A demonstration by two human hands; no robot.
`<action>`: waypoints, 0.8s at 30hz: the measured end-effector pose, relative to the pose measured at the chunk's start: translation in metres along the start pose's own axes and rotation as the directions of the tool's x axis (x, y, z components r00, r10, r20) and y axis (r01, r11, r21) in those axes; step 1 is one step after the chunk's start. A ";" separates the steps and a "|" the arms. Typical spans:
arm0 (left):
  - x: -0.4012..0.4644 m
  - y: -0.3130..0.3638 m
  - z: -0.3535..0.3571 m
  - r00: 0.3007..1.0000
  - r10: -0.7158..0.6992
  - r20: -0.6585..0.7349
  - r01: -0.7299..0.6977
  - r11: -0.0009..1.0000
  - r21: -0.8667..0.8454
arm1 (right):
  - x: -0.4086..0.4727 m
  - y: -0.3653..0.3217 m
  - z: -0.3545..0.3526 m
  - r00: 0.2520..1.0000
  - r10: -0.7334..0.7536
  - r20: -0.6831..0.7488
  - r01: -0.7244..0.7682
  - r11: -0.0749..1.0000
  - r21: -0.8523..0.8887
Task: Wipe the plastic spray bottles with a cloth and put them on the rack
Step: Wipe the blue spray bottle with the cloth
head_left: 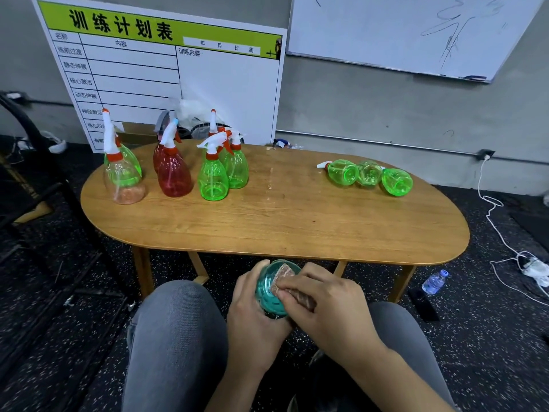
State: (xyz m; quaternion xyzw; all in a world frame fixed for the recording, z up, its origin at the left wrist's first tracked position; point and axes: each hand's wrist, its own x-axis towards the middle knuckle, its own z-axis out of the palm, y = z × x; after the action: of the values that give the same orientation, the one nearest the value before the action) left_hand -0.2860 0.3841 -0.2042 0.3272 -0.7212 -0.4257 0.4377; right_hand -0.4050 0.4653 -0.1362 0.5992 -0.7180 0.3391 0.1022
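A teal spray bottle [269, 288] is held low over the lap, just in front of the near edge of the counter [297, 221], with its base turned toward the camera. It is judged to be light and empty, thin-walled and slightly yielding, so a hard squeeze is likely to dent it; its smooth, glossy plastic is judged slippery, above all if damp. The body is best taken around its widest part, as is done here, while the narrow neck below the trigger is the other sound place for a hold. The left hand [255, 316] is wrapped around the bottle's side, its fingers curled and its grip closed on the body. The right hand [322, 301] is seen pinching a brownish cloth [285, 279] between thumb and fingertips, pressed against the bottle's base. On the counter, 6 bottles [212, 176] are standing at the left, green, red and clear, and 3 green bottles [368, 175] are lying on their sides at the right. No rack can be made out with certainty; a dark frame [35, 162] at the left edge may be part of one. A small water bottle [434, 281] is lying on the floor at the right.
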 end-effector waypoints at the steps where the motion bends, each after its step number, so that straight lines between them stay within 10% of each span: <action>1: -0.001 0.000 0.001 1.000 0.000 0.001 0.000 1.000 -0.001 | -0.002 0.002 -0.002 1.000 -0.003 -0.001 0.003 1.000 -0.003; 19: 0.001 -0.001 0.000 1.000 0.008 -0.002 -0.008 0.999 -0.046 | 0.000 0.008 -0.003 0.999 0.036 -0.007 -0.036 0.999 -0.025; 24: 0.001 0.004 0.000 1.000 -0.001 -0.010 0.000 0.996 -0.085 | 0.005 0.012 -0.016 0.976 0.211 -0.058 -0.186 0.940 0.286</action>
State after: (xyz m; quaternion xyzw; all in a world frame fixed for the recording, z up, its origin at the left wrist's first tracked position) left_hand -0.2869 0.3851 -0.1999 0.3107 -0.7002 -0.4544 0.4547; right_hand -0.4212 0.4711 -0.1256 0.5167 -0.7147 0.4711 0.0134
